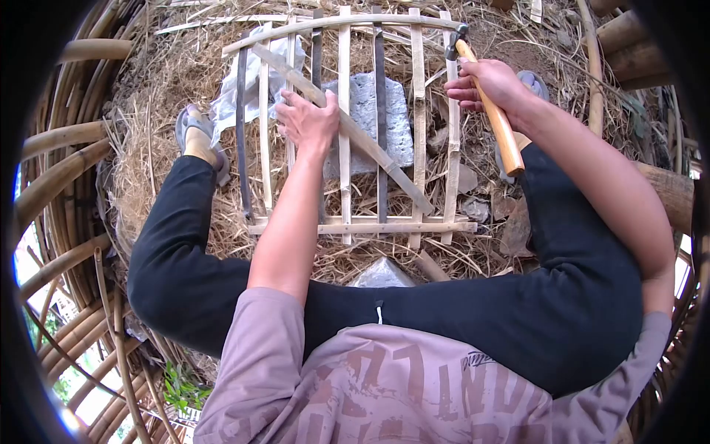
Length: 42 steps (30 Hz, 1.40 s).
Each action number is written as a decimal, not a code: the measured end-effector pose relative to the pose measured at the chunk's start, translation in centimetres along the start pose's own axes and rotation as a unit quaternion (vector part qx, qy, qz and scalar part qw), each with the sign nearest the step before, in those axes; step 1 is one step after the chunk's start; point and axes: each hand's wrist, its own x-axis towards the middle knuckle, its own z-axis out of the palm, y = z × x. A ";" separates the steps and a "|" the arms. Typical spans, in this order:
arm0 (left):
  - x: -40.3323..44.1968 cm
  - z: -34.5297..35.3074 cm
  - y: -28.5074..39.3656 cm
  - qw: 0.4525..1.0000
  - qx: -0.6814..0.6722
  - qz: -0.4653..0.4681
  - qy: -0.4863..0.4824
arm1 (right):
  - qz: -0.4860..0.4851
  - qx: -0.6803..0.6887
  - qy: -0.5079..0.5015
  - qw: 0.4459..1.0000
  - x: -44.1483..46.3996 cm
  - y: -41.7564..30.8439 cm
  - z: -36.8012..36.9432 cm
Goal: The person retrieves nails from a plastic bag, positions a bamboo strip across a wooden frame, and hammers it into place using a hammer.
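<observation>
A frame of upright pale and dark bamboo slats (pixel 345 140) lies on the ground, with a curved strip (pixel 333 27) across its far end and a straight strip (pixel 355 229) across its near end. One flat strip (pixel 384 164) runs diagonally over the slats. My left hand (pixel 307 122) is on this diagonal strip, its fingers curled over the upper part. My right hand (pixel 492 87) holds a hammer (pixel 501 137) by its wooden handle, close to the head. The hammer's dark head is at the frame's far right corner, by the end of the curved strip.
Under the slats lie a grey stone block (pixel 399 122) and a translucent plastic sheet (pixel 228 100). Straw and dry strips (pixel 159 111) cover the ground. My legs are bent on both sides of the frame. Bamboo poles (pixel 63 140) stand at left, with thick ones at right.
</observation>
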 end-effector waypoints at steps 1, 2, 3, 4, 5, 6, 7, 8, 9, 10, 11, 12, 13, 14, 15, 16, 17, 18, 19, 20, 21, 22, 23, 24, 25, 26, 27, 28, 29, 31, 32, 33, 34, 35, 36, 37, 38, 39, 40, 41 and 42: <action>0.3 -0.3 0.5 1.000 -0.003 0.003 -0.012 | -0.004 0.002 -0.002 1.000 0.0 0.0 -0.1; 0.7 -1.0 1.4 1.000 -0.006 0.006 -0.025 | -0.008 0.004 -0.002 1.000 -0.1 -0.1 0.0; 1.0 -1.6 2.1 0.999 -0.009 0.008 -0.039 | -0.010 0.005 -0.003 1.000 -0.2 -0.1 0.0; 1.5 -1.9 2.7 0.998 -0.013 0.014 -0.052 | -0.012 0.001 -0.004 1.000 -0.2 -0.1 0.0; 1.8 -1.9 3.0 0.999 -0.008 0.023 -0.047 | -0.010 0.001 -0.007 1.000 -0.2 -0.1 -0.1; 2.1 -2.0 3.3 0.999 -0.003 0.032 -0.040 | -0.009 0.001 -0.011 1.000 -0.1 -0.1 -0.2; 2.3 -2.2 3.5 0.999 0.001 0.041 -0.034 | -0.009 0.001 -0.014 1.000 0.0 -0.2 -0.3; 2.7 -2.7 3.9 0.998 0.016 0.030 -0.058 | -0.009 0.006 -0.010 1.000 0.0 -0.3 -0.3; 3.2 -3.2 4.2 0.997 0.024 0.017 -0.067 | -0.009 0.010 -0.005 1.000 -0.1 -0.4 -0.2; 3.7 -3.6 4.3 0.997 0.030 0.005 -0.077 | -0.009 0.013 0.002 1.000 -0.3 -0.4 -0.2; 4.3 -3.6 4.2 0.995 0.037 -0.009 -0.088 | -0.008 0.012 0.007 1.000 -0.4 -0.4 -0.2; 5.4 -3.3 3.9 0.995 0.067 -0.014 -0.071 | -0.006 0.010 0.012 1.000 -0.5 -0.5 -0.2; 6.4 -3.2 3.4 0.996 0.065 -0.012 -0.063 | -0.005 0.008 0.014 1.000 -0.5 -0.5 0.0; 7.1 -3.8 3.3 0.996 0.064 -0.015 -0.057 | -0.004 0.007 0.011 1.000 -0.4 -0.4 0.0; 7.9 -4.2 3.1 0.997 0.062 -0.019 -0.050 | -0.001 0.006 0.009 1.000 -0.3 -0.4 0.0; 8.9 -4.2 2.6 0.998 0.051 -0.016 -0.040 | 0.001 0.006 0.008 1.000 -0.2 -0.3 0.0; 9.8 -4.1 2.2 0.998 0.052 -0.014 -0.028 | 0.001 0.005 0.009 1.000 0.0 -0.2 -0.1; 10.5 -3.9 1.8 0.998 0.054 -0.013 -0.019 | 0.008 0.009 0.014 1.000 0.1 -0.1 -0.1; 11.1 -3.6 1.1 0.998 0.057 -0.013 -0.011 | 0.011 0.002 0.012 1.000 0.2 -0.1 -0.1; 11.4 -3.5 0.6 0.999 0.039 -0.010 -0.008 | 0.014 -0.005 0.009 1.000 0.3 -0.1 -0.2; 11.9 -3.3 0.3 0.999 0.030 -0.011 -0.009 | 0.016 -0.012 0.007 1.000 0.4 -0.1 -0.2; 12.3 -2.9 -0.1 1.000 0.021 -0.012 -0.012 | 0.019 -0.019 0.003 1.000 0.3 -0.3 -0.2; 12.4 -2.7 -0.5 1.000 0.014 -0.013 -0.014 | 0.018 -0.017 0.013 1.000 0.2 -0.2 0.0; 12.6 -2.5 -0.8 1.000 0.016 -0.011 -0.009 | 0.016 -0.015 0.025 0.999 0.1 -0.2 0.0; 12.8 -2.2 -1.0 1.000 0.018 -0.009 -0.004 | 0.014 -0.013 0.038 0.999 0.1 -0.2 0.0; 12.8 -1.9 -1.0 1.000 0.021 -0.006 0.000 | 0.012 -0.014 0.040 0.999 0.1 -0.2 -0.1; 12.8 -1.7 -1.0 1.000 0.014 -0.009 -0.004 | 0.010 -0.015 0.041 0.999 0.1 -0.2 -0.2; 13.0 -1.6 -1.0 1.000 0.009 -0.012 -0.007 | 0.008 -0.017 0.042 0.999 0.1 -0.1 -0.2; 13.2 -1.6 -1.0 1.000 0.004 -0.015 -0.009 | 0.014 -0.019 0.040 0.999 0.1 -0.2 -0.2; 13.3 -1.3 -1.1 1.000 0.001 -0.017 -0.010 | 0.023 -0.023 0.036 0.999 0.0 -0.4 -0.3; 13.2 -1.2 -1.2 1.000 0.001 -0.019 -0.008 | 0.025 -0.024 0.035 0.999 0.1 -0.3 -0.3; 13.2 -1.1 -1.2 1.000 0.000 -0.020 -0.007 | 0.027 -0.024 0.034 0.999 0.2 -0.1 -0.4; 13.0 -0.9 -1.3 1.000 0.001 -0.023 -0.004 | 0.029 -0.026 0.033 0.999 0.2 0.0 -0.5; 12.9 -0.5 -1.5 1.000 0.001 -0.027 -0.002 | 0.031 -0.030 0.037 0.998 0.2 0.0 -0.5; 12.7 -0.2 -1.7 0.999 0.003 -0.032 0.000 | 0.033 -0.035 0.039 0.998 0.1 0.0 -0.5; 12.6 0.1 -2.0 0.999 -0.004 -0.034 0.005 | 0.035 -0.040 0.040 0.998 0.1 0.0 -0.5; 12.4 0.2 -2.1 0.999 -0.011 -0.036 0.010 | 0.038 -0.039 0.040 0.998 0.2 0.0 -0.6; 12.5 0.2 -2.1 0.999 -0.018 -0.037 0.018 | 0.038 -0.037 0.043 0.998 0.3 0.1 -0.8; 12.4 0.2 -2.2 0.999 -0.018 -0.037 0.018 | 0.038 -0.035 0.044 0.998 0.3 0.3 -0.9; 12.5 0.3 -2.3 0.999 -0.015 -0.039 0.019 | 0.036 -0.032 0.044 0.998 0.4 0.3 -0.8; 12.4 0.2 -2.2 0.999 -0.015 -0.045 0.014 | 0.036 -0.031 0.047 0.998 0.3 0.2 -0.8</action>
